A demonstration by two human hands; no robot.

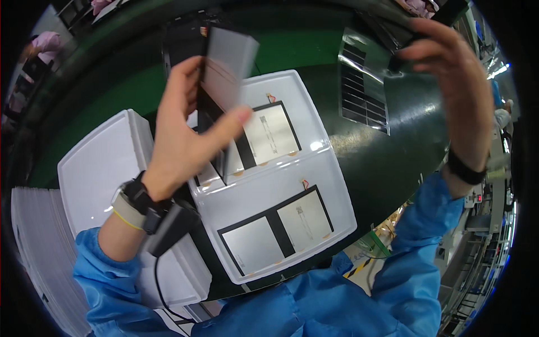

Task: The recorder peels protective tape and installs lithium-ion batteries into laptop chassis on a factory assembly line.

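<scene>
Two hands raised above a white moulded tray (337, 185) lying on a dark green surface (393, 151). Left hand (185, 135) closed on a flat grey battery pack (227, 64), thumb across its face, held upright over the tray's far-left corner. Right hand (455, 95) up beyond the tray's right edge, fingertips pinched on a glossy transparent film sheet (365, 84) with a dark grid, hanging clear of the surface. Still seated in the tray: one twin-cell pack (269, 135) in the far pocket, another (278, 230) in the near pocket. Left of the tray, a stack of empty white trays (95, 168). Black wristband (140, 199) with cord on the left wrist, blue sleeves on both arms.
</scene>
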